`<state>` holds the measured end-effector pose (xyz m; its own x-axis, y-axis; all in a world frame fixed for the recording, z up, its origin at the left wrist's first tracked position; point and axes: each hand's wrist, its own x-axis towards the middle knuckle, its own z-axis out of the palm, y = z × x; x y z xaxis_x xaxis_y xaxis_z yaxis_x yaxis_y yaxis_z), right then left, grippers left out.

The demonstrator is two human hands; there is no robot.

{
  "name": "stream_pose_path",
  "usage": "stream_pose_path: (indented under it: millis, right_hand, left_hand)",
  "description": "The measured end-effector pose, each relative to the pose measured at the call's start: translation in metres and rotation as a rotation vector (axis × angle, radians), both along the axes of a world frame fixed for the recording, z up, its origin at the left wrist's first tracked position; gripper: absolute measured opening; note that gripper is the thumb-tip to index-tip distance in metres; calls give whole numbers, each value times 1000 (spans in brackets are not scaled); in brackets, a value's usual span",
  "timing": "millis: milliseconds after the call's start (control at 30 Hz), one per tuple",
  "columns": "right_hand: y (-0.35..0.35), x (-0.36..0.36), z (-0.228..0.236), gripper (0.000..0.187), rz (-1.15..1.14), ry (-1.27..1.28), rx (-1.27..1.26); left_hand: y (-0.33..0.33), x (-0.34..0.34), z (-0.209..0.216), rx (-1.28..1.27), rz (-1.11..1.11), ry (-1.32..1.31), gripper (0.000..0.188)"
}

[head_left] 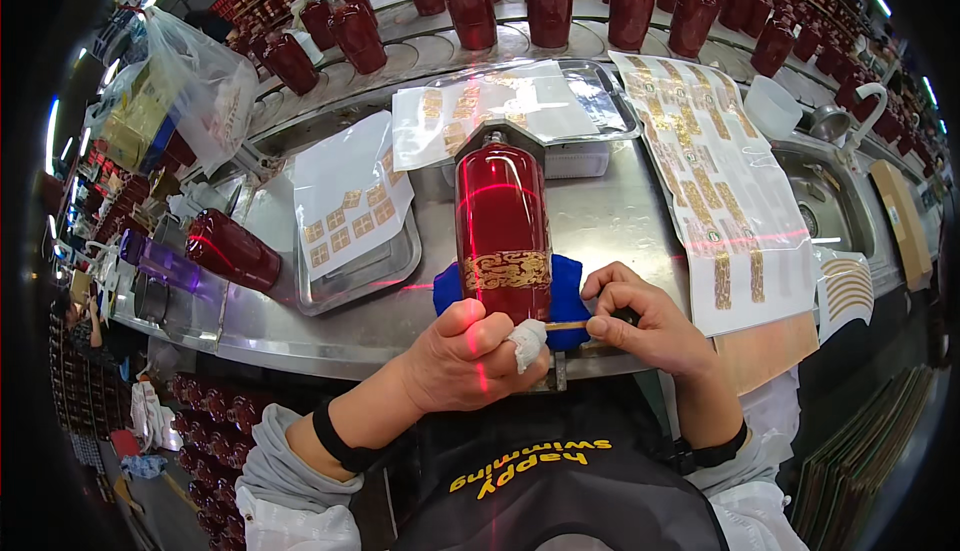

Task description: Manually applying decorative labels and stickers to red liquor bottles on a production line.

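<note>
A dark red glass bottle (500,201) lies in front of me, neck pointing away, on a dark rest with blue pads (568,296) at its sides. A gold scroll-patterned band circles its lower part. My left hand (465,356) is closed at the bottle's near end, with a white wrapping (527,343) on one finger. From beside that wrapping, a narrow gold strip (566,326) stretches to my right hand (648,326), whose thumb and fingers pinch it. Behind the right fingers shows a black knob-like part; what it belongs to is hidden.
Left of the bottle, a sheet of gold decals (352,196) rests on a metal tray (385,266), near another red bottle (232,249). Long decal sheets (715,191) lie to the right, beside a sink (815,201). Several red bottles (550,6) stand along the far conveyor.
</note>
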<state>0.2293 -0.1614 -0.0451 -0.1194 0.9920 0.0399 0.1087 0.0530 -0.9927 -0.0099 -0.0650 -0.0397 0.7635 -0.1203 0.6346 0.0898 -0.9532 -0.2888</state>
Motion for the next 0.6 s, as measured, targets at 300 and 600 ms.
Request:
stream_pose_path:
  millis: [300, 600]
  right_hand:
    - [4, -1, -1, 22, 12, 4, 13]
    - [3, 2, -5, 24, -7, -26, 56]
  left_hand:
    - [5, -8, -9, -53, -29, -90, 23]
    - [8, -7, -5, -125, -100, 32, 25]
